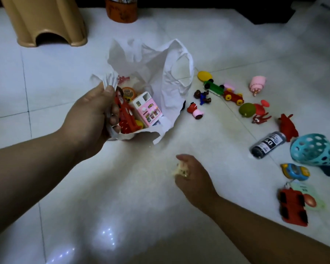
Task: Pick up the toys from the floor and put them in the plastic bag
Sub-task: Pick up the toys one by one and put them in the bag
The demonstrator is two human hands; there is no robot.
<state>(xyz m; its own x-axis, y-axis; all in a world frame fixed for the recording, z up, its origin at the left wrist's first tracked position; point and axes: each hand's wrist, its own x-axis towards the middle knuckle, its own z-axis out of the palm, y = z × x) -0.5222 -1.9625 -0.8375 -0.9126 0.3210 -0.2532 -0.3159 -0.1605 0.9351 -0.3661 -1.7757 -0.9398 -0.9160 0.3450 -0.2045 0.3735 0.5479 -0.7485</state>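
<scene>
My left hand [92, 113] grips the near rim of a white plastic bag [156, 73] and holds it open. Inside lie a pink toy vending machine [148, 108], a red figure [125, 113] and a small round tin [129, 92]. My right hand [191, 175] hovers low, to the right of and below the bag, closed on a small cream-coloured toy [181, 169]. Several toys lie on the floor to the right: a green and red toy train [223, 91], a black bottle [268, 144], a teal perforated scoop [312, 150] and a red truck [293, 207].
The floor is white tile [65, 168]. A tan plastic stool [46, 21] stands at the back left and an orange container [121, 9] behind the bag. Small figures, a green ball [247, 109] and a pink toy [257, 84] lie between the bag and the bottle.
</scene>
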